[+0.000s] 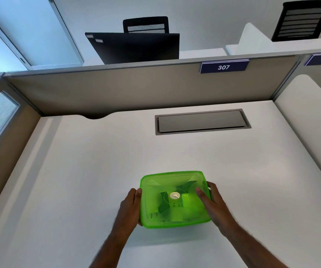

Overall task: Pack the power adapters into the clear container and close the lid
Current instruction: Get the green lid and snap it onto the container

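A square container with a translucent green lid (173,182) sits on the white desk (78,180), near the front middle. Dark and pale shapes of the adapters (186,202) show dimly through the lid. My left hand (130,205) holds the container's left side, thumb at the lid's edge. My right hand (212,200) holds the right side, with its thumb lying on top of the lid and fingers round the edge.
A grey cable hatch (202,121) is set into the desk behind the container. A beige partition (117,89) with a "307" label closes the back; a white divider (310,122) stands at the right. Beyond are a black monitor back and chairs.
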### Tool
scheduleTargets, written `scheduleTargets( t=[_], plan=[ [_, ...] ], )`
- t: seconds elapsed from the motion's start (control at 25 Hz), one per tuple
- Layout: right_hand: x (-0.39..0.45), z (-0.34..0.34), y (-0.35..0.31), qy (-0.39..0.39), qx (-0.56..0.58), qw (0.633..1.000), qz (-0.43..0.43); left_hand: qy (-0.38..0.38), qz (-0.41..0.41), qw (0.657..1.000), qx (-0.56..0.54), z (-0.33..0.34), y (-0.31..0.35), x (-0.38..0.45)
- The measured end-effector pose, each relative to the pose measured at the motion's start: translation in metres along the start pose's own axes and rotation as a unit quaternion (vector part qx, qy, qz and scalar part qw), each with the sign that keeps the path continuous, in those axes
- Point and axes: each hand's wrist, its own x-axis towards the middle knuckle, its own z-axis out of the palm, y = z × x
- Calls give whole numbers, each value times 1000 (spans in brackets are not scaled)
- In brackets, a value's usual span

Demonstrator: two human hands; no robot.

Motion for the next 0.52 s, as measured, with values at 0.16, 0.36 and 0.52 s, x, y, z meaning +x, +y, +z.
scheduleTargets(
  t=[0.16, 0.36, 0.52],
  plan=[
    [36, -6, -21, 9, 13, 1000, -1, -3, 9, 1000, -7, 4, 23, 34],
    [83, -14, -47, 11, 3, 1000, -18, -3, 20, 1000, -5, 10, 57, 80],
    [125, -17, -66, 4, -15, 999, -36, 7, 16, 1000, 4, 11, 81, 121]
  ],
)
